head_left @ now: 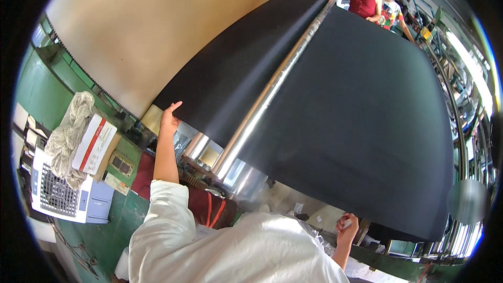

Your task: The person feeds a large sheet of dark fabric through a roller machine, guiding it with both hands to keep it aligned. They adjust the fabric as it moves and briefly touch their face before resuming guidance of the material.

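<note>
A wide black sheet [356, 110] stretches away from me over a shiny metal roller [272, 86]. At the sheet's near left corner is my left hand [168, 118], its fingers stretched out along the edge, close to a large tan curved surface [157, 26]. My right hand [347, 226] is closed by the sheet's near edge, farther right. Something small and whitish shows between its curled fingers, too small to name. Whether those fingers also touch the sheet cannot be made out.
Across the sheet stand a person in a red top [363, 1] and another in a patterned top [389, 13]. On my left, a carton [94, 144] and crumpled grey cloth [73, 131] sit beside a white grilled unit [60, 191]. Metal rails [458, 120] run along the right.
</note>
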Demonstrator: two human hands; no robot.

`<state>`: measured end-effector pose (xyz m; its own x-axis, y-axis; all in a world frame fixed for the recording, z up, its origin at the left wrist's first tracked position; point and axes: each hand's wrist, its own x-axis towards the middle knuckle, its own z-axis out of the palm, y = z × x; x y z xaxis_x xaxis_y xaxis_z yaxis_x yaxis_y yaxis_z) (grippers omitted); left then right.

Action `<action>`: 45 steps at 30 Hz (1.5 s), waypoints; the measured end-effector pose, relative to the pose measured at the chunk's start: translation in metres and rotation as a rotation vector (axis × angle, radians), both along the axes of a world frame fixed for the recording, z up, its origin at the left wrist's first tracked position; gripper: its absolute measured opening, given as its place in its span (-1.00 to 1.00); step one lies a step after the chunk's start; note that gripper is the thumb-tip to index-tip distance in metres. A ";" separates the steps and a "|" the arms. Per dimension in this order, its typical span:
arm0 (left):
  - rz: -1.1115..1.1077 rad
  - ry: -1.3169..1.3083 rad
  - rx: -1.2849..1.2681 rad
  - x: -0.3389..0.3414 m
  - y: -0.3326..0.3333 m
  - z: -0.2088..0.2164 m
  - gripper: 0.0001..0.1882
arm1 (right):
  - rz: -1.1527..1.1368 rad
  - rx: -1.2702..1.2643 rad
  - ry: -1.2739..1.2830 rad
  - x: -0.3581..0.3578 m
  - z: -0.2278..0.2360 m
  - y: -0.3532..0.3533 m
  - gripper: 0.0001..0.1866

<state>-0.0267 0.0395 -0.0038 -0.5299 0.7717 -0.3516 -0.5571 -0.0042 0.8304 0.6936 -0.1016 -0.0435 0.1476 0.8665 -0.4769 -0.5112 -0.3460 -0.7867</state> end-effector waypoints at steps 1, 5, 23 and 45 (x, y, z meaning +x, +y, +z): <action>0.063 0.000 0.001 -0.010 -0.003 -0.005 -0.76 | -0.060 0.007 0.009 0.001 0.000 0.003 -0.66; 0.198 0.034 -0.056 -0.001 0.003 -0.003 -0.67 | -0.305 -0.067 -0.007 0.020 -0.004 0.016 -0.61; 0.121 0.043 -0.019 0.006 0.001 0.006 -0.76 | -0.040 -0.159 -0.243 -0.045 -0.003 0.023 -0.76; 0.025 0.121 0.175 -0.018 0.013 -0.021 -0.64 | 0.145 0.105 -0.256 -0.051 -0.083 0.014 -0.77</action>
